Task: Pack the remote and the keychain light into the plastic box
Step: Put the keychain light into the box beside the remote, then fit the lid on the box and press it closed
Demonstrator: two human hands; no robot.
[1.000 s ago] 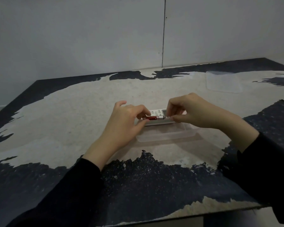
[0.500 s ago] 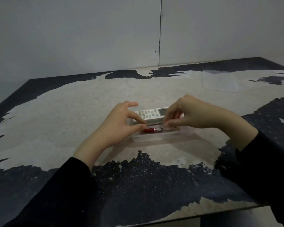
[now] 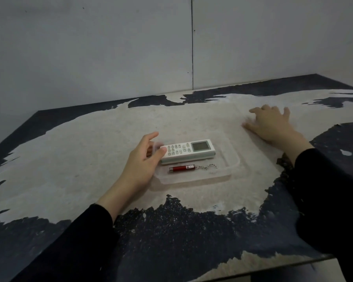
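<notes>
A shallow clear plastic box [image 3: 233,159] sits mid-table. The white remote [image 3: 189,150] lies in its far half, screen end to the right. The red keychain light [image 3: 182,168] lies in the near half, with its chain and ring pointing right. My left hand [image 3: 140,165] is at the box's left end: the thumb rests on the remote's button end and the curled fingers show through the clear wall. My right hand [image 3: 270,125] is far off to the right, blurred, with spread fingers low over the table and holding nothing.
The table [image 3: 80,159] has a worn beige top with dark patches, and its front edge runs along the bottom right. A grey wall stands behind it. A clear lid under the right hand is too faint to make out.
Both hands let go of the keychain light, which now lies in the box beside the remote. The right hand swept away to the far right. The left hand stayed at the box's left end.
</notes>
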